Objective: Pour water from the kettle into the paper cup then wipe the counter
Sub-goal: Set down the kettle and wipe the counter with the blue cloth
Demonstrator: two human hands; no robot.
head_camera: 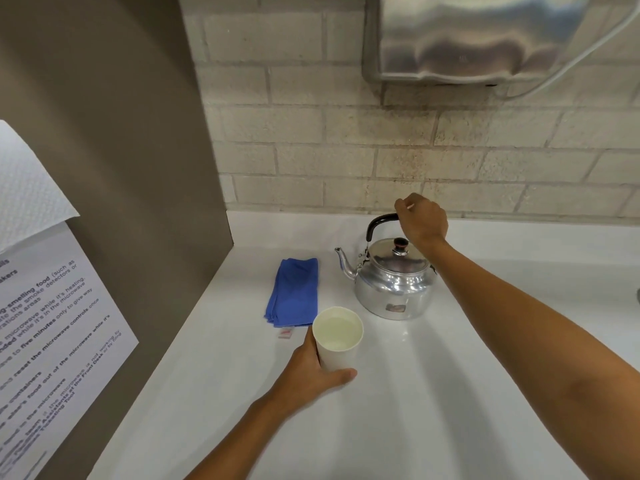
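Head view, lower centre: the left hand wraps its fingers around the water-filled paper cup standing on the white desk. Farther back, a folded blue cloth lies left of the steel kettle. At mid-right, the right hand is clenched on the kettle's black handle.

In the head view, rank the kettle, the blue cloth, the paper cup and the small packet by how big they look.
1. Kettle, clearly largest.
2. Blue cloth and paper cup: too close to rank, and the cup sits nearer the camera.
3. Small packet, by far the smallest.
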